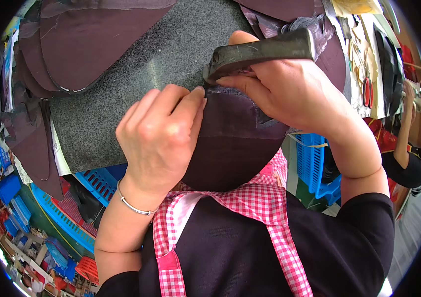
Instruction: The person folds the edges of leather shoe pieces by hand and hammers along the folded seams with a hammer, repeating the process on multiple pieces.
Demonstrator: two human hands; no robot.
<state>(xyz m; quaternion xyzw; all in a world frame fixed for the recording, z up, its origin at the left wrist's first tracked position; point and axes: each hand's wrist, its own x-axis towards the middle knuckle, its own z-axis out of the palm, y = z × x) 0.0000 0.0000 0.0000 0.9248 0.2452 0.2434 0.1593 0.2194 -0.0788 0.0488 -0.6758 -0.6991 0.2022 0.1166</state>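
A dark brown, leather-like piece with a rounded near edge lies over the front of the grey speckled stone slab and hangs toward my lap. My left hand is closed, its thumb and forefinger pinching the far edge of that piece. In my right hand is a hammer with a dark, worn metal head; its handle is hidden by the hand. The right thumb and forefinger also press together at the piece's far edge, just right of the left fingertips. A folded, shiny strip runs along that edge.
Stacked brown pieces cover the slab's far left, and more brown pieces lie far right. Blue plastic baskets stand below the slab on both sides. Red-handled scissors sit at right. Another person is at the far right.
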